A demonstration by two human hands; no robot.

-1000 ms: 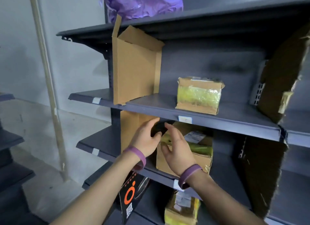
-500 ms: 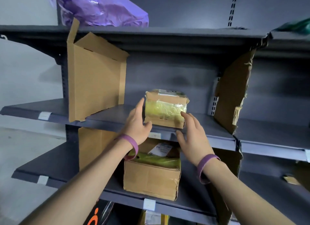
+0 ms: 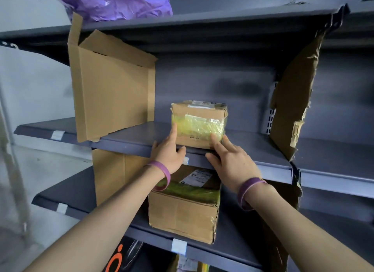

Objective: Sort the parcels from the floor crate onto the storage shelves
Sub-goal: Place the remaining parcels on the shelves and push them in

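A small cardboard parcel wrapped in yellow-green tape sits on the middle shelf near its front edge. My left hand rests at the parcel's lower left corner, index finger pointing up along its side. My right hand touches the parcel's lower right front, fingers spread. Neither hand is closed around it. A larger cardboard parcel with a white label and green tape stands on the shelf below, under my wrists.
A cardboard divider stands at the left of the middle shelf, a torn one at the right. A purple bag lies on the top shelf. More packages show on the lowest shelf. Grey floor lies at the left.
My hands rose from the larger parcel on the lower shelf to the small parcel above. They now touch its front corners, and the view has moved closer.
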